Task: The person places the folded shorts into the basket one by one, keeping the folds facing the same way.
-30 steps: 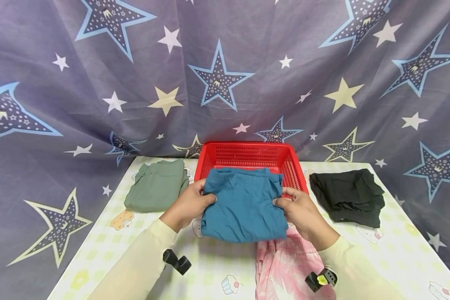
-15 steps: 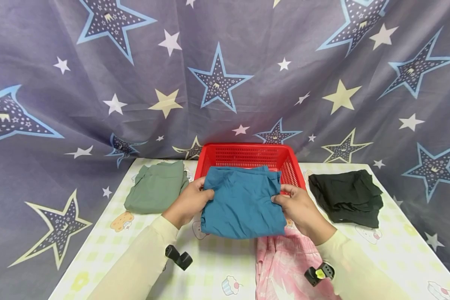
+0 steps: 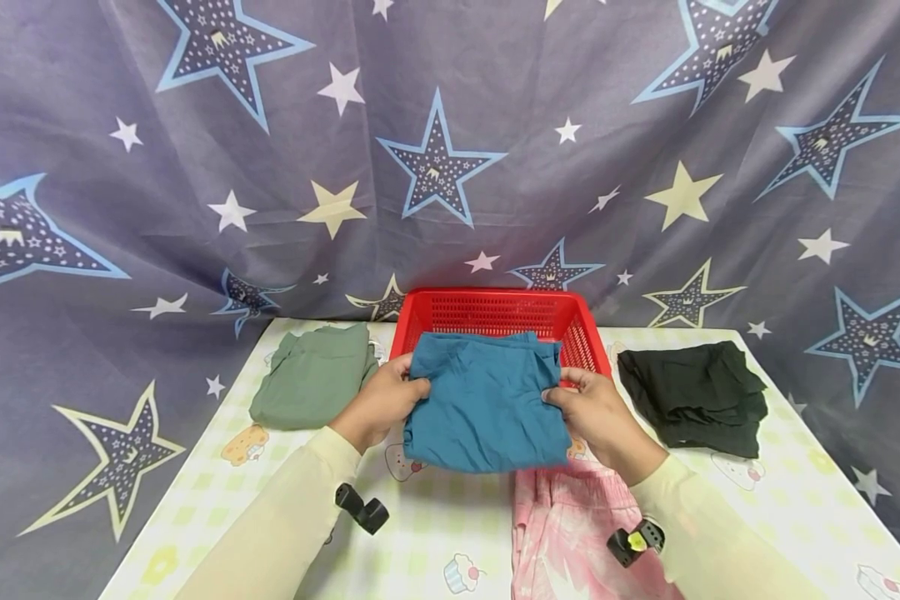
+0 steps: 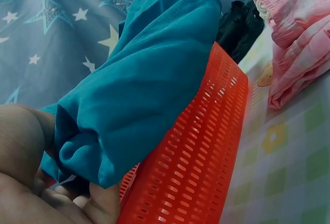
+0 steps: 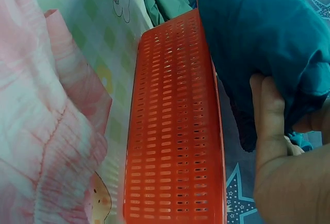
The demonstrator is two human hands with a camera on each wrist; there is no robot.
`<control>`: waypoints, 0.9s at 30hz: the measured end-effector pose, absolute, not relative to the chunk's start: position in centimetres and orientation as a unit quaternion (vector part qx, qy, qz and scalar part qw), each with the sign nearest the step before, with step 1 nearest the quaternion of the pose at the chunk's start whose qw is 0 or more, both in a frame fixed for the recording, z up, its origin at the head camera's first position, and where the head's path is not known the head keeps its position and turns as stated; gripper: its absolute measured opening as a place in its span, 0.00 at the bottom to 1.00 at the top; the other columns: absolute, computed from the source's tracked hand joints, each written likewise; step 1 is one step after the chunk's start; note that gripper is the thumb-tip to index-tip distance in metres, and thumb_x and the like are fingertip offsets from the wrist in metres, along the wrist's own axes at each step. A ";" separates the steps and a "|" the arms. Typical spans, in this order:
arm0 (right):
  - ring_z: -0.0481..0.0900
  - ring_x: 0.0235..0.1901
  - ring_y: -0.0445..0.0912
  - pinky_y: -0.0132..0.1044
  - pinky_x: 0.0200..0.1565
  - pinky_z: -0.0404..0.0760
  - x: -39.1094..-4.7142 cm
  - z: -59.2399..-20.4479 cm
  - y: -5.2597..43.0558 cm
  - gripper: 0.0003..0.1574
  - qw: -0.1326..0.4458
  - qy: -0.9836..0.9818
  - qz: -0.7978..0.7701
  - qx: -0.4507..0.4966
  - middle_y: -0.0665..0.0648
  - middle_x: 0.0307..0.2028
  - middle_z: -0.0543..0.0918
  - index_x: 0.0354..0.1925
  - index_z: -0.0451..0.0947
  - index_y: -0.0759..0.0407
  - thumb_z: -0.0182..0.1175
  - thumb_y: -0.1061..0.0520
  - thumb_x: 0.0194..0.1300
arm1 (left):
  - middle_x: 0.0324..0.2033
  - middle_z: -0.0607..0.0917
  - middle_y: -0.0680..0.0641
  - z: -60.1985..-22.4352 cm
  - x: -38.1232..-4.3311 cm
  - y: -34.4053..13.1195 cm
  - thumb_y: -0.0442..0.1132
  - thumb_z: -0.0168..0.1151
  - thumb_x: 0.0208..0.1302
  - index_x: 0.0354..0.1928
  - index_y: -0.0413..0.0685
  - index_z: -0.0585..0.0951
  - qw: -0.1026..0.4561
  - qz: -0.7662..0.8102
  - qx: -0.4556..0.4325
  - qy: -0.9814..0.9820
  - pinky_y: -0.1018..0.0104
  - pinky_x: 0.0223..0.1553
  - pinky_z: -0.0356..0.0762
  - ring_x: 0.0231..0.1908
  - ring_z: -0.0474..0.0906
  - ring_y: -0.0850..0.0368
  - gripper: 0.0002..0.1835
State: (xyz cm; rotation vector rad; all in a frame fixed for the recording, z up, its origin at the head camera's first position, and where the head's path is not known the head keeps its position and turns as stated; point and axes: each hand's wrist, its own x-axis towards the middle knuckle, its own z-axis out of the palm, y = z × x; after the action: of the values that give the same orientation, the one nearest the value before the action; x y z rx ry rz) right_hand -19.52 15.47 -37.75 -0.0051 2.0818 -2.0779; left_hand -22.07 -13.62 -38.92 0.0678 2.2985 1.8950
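Head view: left grip, right grip pinch blue cloth by edges above basket.

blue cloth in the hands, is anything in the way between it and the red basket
Nothing visible stands between the blue cloth, held by the left hand and right hand, and the red basket. The pink garment lies on the table, outside it.

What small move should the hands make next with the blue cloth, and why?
Probably lower the blue cloth into the red basket: the left hand and right hand grip the cloth's opposite sides, and the wrist views show it above the basket.
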 end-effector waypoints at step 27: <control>0.84 0.27 0.43 0.37 0.32 0.86 -21.6 -38.1 15.9 0.18 0.092 0.717 -0.691 -0.001 0.55 0.31 0.84 0.55 0.72 0.72 0.57 0.68 0.68 | 0.48 0.83 0.40 -37.8 -24.2 -13.8 0.25 0.52 0.64 0.65 0.43 0.75 0.146 0.649 0.033 0.746 0.57 0.37 0.85 0.39 0.83 0.51 0.27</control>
State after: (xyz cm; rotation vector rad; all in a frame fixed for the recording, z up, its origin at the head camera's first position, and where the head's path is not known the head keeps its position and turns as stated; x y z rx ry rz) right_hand -21.55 15.87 -38.07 -0.0032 2.1307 -2.0517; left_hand -24.18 -13.81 -37.78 0.0940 2.1481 1.8698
